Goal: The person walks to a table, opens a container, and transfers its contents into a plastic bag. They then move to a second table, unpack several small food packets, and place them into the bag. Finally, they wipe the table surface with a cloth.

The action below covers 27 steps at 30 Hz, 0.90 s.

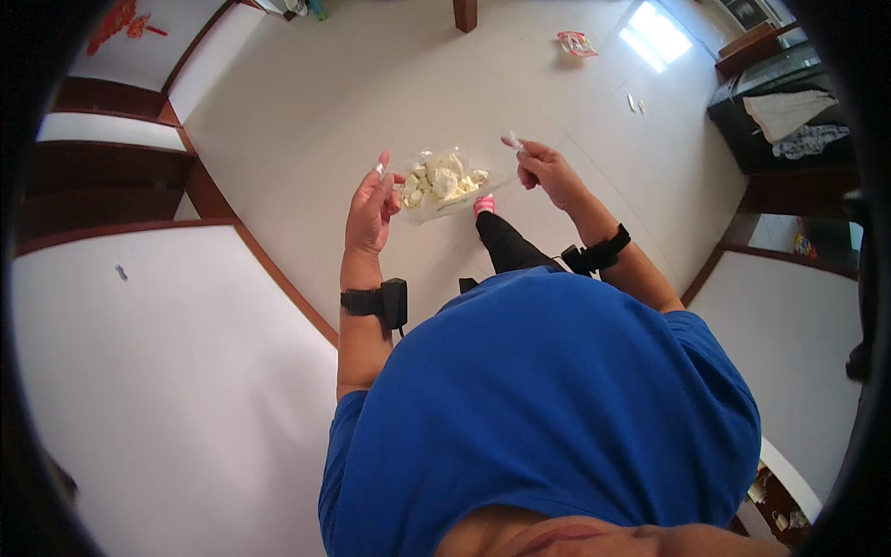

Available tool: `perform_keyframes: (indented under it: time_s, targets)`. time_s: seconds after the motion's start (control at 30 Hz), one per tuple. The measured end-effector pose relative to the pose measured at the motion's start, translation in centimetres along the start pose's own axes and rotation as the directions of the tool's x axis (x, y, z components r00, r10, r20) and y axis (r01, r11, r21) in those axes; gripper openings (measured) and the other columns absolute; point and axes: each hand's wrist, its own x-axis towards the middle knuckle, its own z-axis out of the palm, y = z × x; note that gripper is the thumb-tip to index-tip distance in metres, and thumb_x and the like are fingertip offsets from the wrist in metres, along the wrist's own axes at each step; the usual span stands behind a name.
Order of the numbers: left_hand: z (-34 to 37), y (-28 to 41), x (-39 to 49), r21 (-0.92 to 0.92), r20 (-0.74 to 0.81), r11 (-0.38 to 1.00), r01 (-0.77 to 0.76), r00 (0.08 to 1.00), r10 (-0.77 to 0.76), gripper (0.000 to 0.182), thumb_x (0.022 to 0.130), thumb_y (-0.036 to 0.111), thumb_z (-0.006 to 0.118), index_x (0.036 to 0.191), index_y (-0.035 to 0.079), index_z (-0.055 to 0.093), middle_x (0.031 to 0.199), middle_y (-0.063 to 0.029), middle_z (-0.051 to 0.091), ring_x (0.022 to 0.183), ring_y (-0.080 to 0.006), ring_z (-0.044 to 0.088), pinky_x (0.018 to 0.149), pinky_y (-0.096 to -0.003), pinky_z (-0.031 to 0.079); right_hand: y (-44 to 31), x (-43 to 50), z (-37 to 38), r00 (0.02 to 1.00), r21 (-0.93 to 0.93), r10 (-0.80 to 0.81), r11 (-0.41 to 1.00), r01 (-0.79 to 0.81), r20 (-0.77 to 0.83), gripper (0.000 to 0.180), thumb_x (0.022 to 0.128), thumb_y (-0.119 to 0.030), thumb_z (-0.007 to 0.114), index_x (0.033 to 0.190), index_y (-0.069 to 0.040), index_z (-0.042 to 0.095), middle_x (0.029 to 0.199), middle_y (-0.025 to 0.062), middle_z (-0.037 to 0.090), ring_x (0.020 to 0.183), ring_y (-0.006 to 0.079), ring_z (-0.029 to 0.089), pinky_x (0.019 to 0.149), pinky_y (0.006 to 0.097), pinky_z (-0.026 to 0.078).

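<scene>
Between my hands hangs a clear plastic bag [444, 182] filled with pale, cream-coloured chunks and lumps; what they are cannot be told. My left hand [374, 202] pinches the bag's left edge between thumb and fingers. On the other side, my right hand [546, 170] grips a gathered end of clear plastic, stretched out to the right of the chunks. Black straps with small black boxes are worn on both forearms. Beneath the bag's right side, a pink-and-white striped shoe or sock [484, 204] shows at the end of a black trouser leg.
A red-and-clear plastic packet [577, 44] lies on the tiled floor [334, 104], with small pale scraps [633, 104] further right. A wooden post [465, 15] stands at the top. Dark shelving is at the left; a black cabinet [745, 129] with cloths on it stands at the right.
</scene>
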Motion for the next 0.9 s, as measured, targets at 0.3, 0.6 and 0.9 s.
perform_keyframes:
  time_s: [0.3,0.6,0.9]
  targets:
    - [13.9,-1.4,13.5,0.055,-0.187,0.98,0.192,0.966,-0.178,0.06,0.097,0.023,0.06,0.148,0.0,0.039,0.102,-0.0059,0.063,0.074,-0.0091,0.055,0.072,-0.0237,0.046,-1.8,9.9,-17.4,0.944,-0.025,0.284,0.958,-0.284,0.169,0.035,0.094,-0.009,0.053,0.127,-0.004,0.063,0.081,0.0005,0.066,0.059,0.0051,0.044,0.055,0.0197,0.039]
    - [8.4,2.5,38.1,-0.003,-0.146,0.974,0.227,0.963,-0.225,0.061,0.098,0.023,0.061,0.148,-0.002,0.037,0.103,-0.0055,0.062,0.085,-0.0116,0.061,0.086,-0.0276,0.047,-3.9,33.1,-21.5,0.933,-0.149,0.354,0.928,-0.342,0.063,0.029,0.096,-0.022,0.058,0.113,-0.001,0.068,0.073,0.0021,0.065,0.057,0.0077,0.046,0.052,0.0228,0.04]
    - [7.6,10.2,67.0,0.158,0.08,0.946,0.282,0.952,-0.297,0.061,0.097,0.031,0.061,0.146,0.001,0.042,0.107,-0.0042,0.064,0.098,-0.014,0.059,0.097,-0.0299,0.039,-12.6,54.9,-27.3,0.947,0.028,0.264,0.964,-0.263,-0.182,0.026,0.097,-0.018,0.057,0.114,-0.001,0.067,0.082,0.0042,0.07,0.057,0.0064,0.045,0.053,0.0216,0.039]
